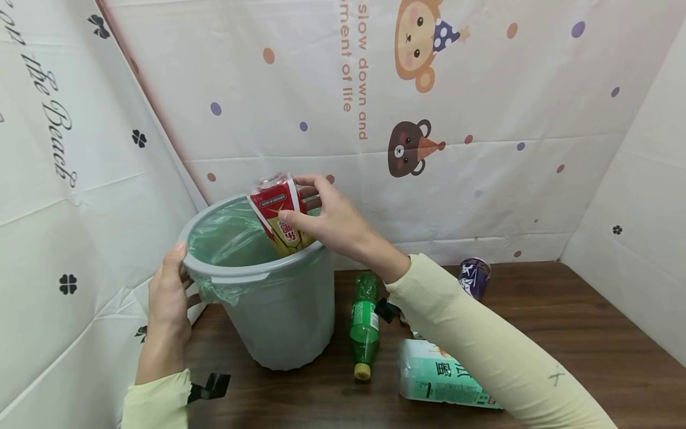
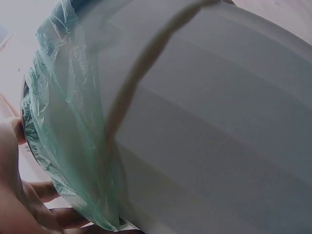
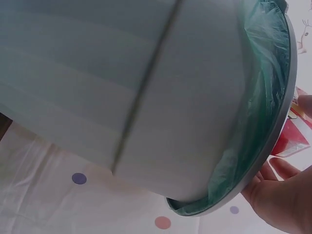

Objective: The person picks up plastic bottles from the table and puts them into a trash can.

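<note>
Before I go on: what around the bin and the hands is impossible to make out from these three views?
- Inside of the bin: head view, the rim and the green liner hide the bottom.
- Lower end of the red packet in the right hand: behind the rim.
- Carton and purple cup: partly behind the right sleeve.
- Left hand fingers: behind the bin wall.
- Both wrist views: filled by the bin wall; table things unseen.
</note>
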`<state>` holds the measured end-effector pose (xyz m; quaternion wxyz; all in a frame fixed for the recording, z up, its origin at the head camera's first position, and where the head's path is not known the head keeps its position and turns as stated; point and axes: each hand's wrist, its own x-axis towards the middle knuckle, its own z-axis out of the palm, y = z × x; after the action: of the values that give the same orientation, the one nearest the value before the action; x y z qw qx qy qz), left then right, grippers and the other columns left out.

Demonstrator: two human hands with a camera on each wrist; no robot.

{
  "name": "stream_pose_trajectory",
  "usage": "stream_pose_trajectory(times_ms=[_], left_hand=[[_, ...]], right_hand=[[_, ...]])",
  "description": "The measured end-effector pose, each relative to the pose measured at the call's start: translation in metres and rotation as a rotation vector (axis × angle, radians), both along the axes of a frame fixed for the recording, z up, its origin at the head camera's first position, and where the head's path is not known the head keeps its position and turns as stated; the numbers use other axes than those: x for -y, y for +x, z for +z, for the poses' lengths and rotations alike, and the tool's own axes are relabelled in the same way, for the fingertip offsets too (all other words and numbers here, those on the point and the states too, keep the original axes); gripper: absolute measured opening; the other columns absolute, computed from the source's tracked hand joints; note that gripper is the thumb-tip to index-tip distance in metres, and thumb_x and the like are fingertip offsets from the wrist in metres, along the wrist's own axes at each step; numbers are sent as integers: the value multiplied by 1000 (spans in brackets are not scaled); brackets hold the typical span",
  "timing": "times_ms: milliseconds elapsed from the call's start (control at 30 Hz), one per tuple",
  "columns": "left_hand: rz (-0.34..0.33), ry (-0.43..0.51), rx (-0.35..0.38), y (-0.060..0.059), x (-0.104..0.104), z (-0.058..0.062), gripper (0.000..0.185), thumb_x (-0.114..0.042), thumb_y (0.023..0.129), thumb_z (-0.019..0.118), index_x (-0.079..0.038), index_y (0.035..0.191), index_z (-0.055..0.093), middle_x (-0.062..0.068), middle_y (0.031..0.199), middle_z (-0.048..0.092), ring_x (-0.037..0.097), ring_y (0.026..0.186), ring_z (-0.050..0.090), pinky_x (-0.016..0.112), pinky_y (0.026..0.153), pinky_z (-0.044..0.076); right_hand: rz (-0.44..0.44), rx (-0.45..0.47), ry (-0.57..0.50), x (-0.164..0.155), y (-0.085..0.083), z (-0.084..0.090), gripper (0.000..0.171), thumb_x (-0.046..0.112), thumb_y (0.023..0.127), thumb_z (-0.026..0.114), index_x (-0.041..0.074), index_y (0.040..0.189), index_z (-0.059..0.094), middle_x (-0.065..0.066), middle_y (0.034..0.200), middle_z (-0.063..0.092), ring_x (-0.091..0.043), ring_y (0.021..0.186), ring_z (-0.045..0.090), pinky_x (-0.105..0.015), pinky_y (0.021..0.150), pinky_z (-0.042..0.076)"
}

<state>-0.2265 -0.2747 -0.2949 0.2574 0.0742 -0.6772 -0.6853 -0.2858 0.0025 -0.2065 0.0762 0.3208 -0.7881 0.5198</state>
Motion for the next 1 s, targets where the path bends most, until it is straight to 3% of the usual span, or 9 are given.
stream_pose_trajectory(times_ms=[700,1000], left_hand=[[2,0,-8,2,1,0,47,-58,108,49,-19,121,70,-7,107,73,15,104,61,31,74,51],[-2,11,-6,1,1,0,45,-58,108,49,-20,123,70,-8,108,73,15,104,61,31,74,50]], right_hand=[[54,-31,68,1,1,0,70,23,96,79,9,154,44,-6,136,60,-22,120,60,-38,91,59],[59,-43,91,1,0,1,67,24,99,77,10,156,44,-6,136,60,-20,122,60,-37,97,56]])
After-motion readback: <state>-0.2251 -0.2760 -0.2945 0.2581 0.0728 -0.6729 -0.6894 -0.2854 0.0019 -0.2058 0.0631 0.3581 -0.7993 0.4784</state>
